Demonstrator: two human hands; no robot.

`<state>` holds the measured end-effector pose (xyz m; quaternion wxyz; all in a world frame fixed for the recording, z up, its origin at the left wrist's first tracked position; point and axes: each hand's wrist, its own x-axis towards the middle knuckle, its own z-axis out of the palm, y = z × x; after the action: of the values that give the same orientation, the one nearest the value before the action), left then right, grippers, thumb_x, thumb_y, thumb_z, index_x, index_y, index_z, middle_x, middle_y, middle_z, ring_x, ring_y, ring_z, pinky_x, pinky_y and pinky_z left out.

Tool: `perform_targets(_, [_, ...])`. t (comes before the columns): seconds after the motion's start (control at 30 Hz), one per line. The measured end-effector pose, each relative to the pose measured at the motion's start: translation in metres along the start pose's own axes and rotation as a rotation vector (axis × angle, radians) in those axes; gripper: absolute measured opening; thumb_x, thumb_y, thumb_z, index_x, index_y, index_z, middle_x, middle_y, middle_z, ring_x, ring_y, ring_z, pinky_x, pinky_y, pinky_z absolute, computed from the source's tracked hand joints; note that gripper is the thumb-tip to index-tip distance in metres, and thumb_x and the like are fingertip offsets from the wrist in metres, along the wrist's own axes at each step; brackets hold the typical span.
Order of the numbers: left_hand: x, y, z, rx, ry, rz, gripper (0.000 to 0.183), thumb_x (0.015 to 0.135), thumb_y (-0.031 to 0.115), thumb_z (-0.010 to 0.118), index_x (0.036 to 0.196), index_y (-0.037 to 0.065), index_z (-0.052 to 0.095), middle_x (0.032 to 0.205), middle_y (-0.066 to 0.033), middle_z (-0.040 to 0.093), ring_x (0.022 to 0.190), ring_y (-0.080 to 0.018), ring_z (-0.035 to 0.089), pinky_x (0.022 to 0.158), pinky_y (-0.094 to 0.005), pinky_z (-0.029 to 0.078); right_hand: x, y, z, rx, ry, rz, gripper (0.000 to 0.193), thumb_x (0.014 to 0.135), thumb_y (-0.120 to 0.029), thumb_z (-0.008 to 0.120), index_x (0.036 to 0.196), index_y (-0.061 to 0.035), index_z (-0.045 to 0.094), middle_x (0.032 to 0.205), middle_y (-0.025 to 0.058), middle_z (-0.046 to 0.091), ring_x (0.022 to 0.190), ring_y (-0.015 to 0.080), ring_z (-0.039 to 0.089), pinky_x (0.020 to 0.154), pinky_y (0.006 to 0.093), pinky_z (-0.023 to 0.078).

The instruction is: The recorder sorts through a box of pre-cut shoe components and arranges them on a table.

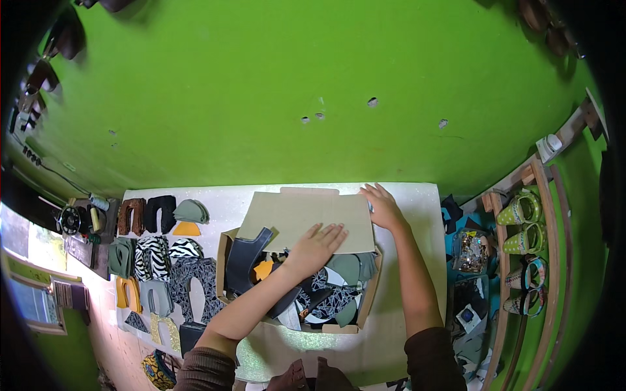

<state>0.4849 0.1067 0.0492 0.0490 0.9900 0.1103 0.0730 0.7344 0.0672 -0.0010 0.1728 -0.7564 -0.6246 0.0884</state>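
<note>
A cardboard box (372,287) stands on the white table, its plain brown lid (293,218) folded back toward the wall. My left hand (318,249) lies flat over the lid's near part, fingers stretched out, with the forearm crossing above the box. At the lid's right edge is my right hand (385,207), its fingers extended near the corner. A small pale bluish bit shows beside it, too small to name. Inside the box are mixed cut pieces: a dark curved piece (242,260), grey-green pieces (345,267) and black-and-white patterned pieces (323,300).
Stacks of cut pieces line the table's left side, including brown (132,216), zebra-striped (152,256) and yellow (128,294) ones. A wooden rack (551,260) with sandals (521,238) stands at the right, beside a container of shiny bits (472,251). A green wall (261,98) rises behind.
</note>
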Motion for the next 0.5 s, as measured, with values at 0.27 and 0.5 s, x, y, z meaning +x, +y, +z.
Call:
perform_targets(0.27, [-0.006,-0.032,0.001,-0.071,-0.07,-0.088,0.06,0.079,0.002,0.043,0.138,0.007,0.03,0.139,-0.0115,0.037,0.124,-0.0242,0.042,0.103,-0.0374,0.034,0.003,0.005,-0.014,-0.023,-0.216,0.014,0.072,0.064,-0.018,0.073,0.13,-0.0134,0.043,0.127,0.0066,0.046,0.119,0.0279,0.039,0.103,0.0399,0.03])
perform_targets(0.5, [-0.005,-0.034,-0.004,-0.147,-0.027,-0.124,0.074,0.066,-0.01,0.048,0.136,0.01,0.034,0.138,-0.0115,0.038,0.124,-0.0272,0.041,0.103,-0.0384,0.035,-0.006,0.018,-0.026,-0.065,-0.182,0.124,0.028,0.066,-0.02,0.073,0.091,-0.0091,0.067,0.098,0.0056,0.059,0.103,0.0258,0.047,0.091,0.0381,0.038])
